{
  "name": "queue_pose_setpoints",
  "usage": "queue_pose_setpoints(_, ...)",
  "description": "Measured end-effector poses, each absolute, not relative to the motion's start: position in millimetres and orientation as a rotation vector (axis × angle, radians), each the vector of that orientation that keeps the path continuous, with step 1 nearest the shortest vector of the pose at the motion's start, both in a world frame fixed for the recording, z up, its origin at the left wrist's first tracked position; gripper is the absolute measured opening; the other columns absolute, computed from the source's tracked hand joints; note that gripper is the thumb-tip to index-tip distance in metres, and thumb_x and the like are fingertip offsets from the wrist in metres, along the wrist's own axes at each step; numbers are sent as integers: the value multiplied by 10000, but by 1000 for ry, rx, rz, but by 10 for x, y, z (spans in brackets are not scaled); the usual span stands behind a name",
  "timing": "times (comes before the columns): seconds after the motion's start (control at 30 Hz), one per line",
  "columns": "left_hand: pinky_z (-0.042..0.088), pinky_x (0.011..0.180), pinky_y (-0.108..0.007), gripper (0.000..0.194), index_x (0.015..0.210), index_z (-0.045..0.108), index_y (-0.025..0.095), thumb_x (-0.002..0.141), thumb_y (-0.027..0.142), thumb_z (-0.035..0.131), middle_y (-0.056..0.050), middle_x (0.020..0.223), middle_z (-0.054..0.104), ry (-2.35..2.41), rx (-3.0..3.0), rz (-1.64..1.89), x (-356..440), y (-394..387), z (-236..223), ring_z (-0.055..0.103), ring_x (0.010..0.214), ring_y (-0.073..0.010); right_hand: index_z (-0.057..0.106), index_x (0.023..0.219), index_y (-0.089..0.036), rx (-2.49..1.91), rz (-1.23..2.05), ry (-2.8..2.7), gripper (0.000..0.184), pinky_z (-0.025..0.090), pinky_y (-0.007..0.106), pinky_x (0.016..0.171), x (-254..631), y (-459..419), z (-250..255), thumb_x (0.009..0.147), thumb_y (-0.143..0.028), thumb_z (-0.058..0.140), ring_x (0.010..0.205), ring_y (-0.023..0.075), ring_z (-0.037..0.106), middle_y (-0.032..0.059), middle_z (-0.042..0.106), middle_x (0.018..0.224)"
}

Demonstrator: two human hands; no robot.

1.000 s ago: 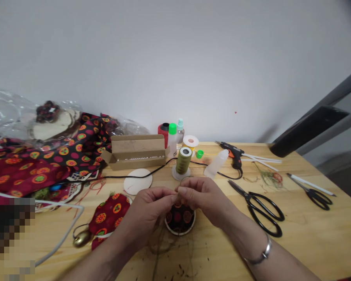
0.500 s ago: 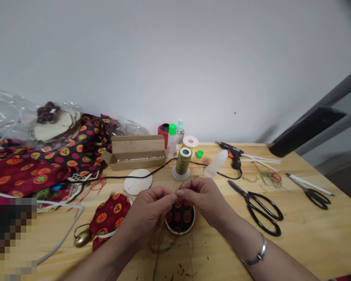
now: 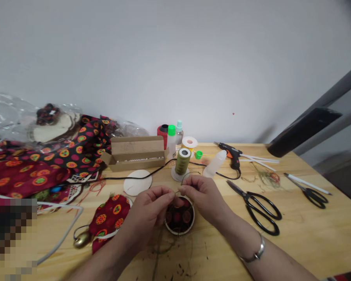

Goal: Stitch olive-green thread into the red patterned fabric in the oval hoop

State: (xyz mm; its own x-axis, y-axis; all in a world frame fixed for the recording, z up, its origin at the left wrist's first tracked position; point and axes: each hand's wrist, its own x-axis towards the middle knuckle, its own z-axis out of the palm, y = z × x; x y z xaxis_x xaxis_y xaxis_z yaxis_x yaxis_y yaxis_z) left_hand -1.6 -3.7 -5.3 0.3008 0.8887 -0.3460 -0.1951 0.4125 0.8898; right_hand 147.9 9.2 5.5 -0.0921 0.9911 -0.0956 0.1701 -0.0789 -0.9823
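My left hand point(image 3: 153, 207) and my right hand point(image 3: 203, 195) meet fingertip to fingertip, each closed in a pinch on a thin olive thread point(image 3: 177, 192). Directly below them lies a round piece covered in dark patterned fabric with a pale rim point(image 3: 179, 220), partly hidden by my fingers. Just beyond the hands stands a spool of olive thread point(image 3: 182, 163). A red patterned fabric piece point(image 3: 112, 212) lies left of my left wrist, beside a brass bell point(image 3: 82, 239).
Black-handled scissors point(image 3: 256, 207) lie to the right, with smaller scissors point(image 3: 312, 193) farther off. Behind are a glue gun point(image 3: 229, 152), a white squeeze bottle point(image 3: 215, 164), a cardboard box point(image 3: 137, 152) and a white disc point(image 3: 138, 182). Patterned fabric point(image 3: 26, 175) is heaped at the left.
My fingertips have drawn slightly apart, showing the thread between them and more of the fabric-covered round piece beneath. The view has shifted slightly.
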Motion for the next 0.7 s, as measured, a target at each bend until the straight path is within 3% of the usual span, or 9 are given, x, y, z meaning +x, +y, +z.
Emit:
queue_pose_setpoints(0.17, 144, 356, -161, 132, 654, 609, 155, 713, 271, 627, 102, 380, 289, 952, 735, 865, -36, -29, -91, 187, 357, -29, 524, 593, -157, -1334, 1219, -1397, 115, 346, 217, 524, 1491, 109, 13, 701, -147, 562, 538, 99, 439, -35, 496, 542)
queue_pose_setpoints(0.23, 194, 366, -149, 102, 685, 627, 162, 706, 261, 638, 90, 422, 340, 964, 747, 883, -41, -26, -100, 246, 372, -29, 536, 591, -156, -1332, 1177, -1427, 114, 345, 215, 527, 1494, 113, -2, 699, -152, 572, 545, 100, 441, -33, 500, 549)
queue_pose_setpoints(0.33, 381, 520, -158, 65, 682, 652, 177, 683, 241, 660, 16, 759, 556, 1031, 838, 985, -51, -16, -86, 495, 595, -64, 546, 589, -157, -1328, 1125, -1450, 114, 342, 214, 527, 1503, 124, -7, 696, -166, 585, 545, 99, 436, -34, 499, 550)
queue_pose_setpoints(0.4, 421, 693, -193, 67, 651, 662, 181, 677, 243, 660, -11, 1061, 525, 1107, 981, 1065, -61, -7, -54, 529, 886, -135, 550, 586, -155, -1337, 1109, -1437, 119, 344, 217, 532, 1513, 134, 3, 698, -173, 585, 544, 99, 444, -30, 511, 551)
queue_pose_setpoints(0.43, 414, 741, -202, 85, 635, 663, 182, 684, 250, 651, -15, 1117, 501, 1147, 1077, 1094, -66, -5, -35, 498, 980, -163, 552, 582, -154, -1346, 1104, -1426, 122, 345, 218, 532, 1519, 139, 10, 698, -176, 586, 542, 99, 446, -27, 518, 549)
queue_pose_setpoints(0.5, 411, 749, -209, 114, 631, 663, 184, 705, 262, 624, -31, 1064, 521, 1195, 1278, 1119, -70, -11, 2, 480, 1008, -180, 557, 569, -150, -1367, 1108, -1401, 135, 336, 218, 519, 1529, 150, 28, 697, -182, 586, 525, 95, 436, -24, 523, 537)
queue_pose_setpoints(0.63, 422, 624, -221, 133, 695, 658, 191, 759, 255, 560, -13, 723, 576, 1177, 1616, 1023, -33, -75, 1, 541, 706, -140, 560, 545, -145, -1381, 1194, -1299, 162, 281, 208, 448, 1530, 165, 57, 694, -201, 586, 455, 76, 370, -39, 476, 465)
queue_pose_setpoints(0.7, 414, 586, -217, 146, 759, 666, 198, 783, 245, 530, 0, 655, 598, 1167, 1747, 944, 2, -118, -46, 543, 626, -128, 557, 553, -140, -1350, 1283, -1202, 150, 252, 203, 417, 1517, 162, 69, 681, -210, 591, 426, 65, 343, -38, 486, 459)
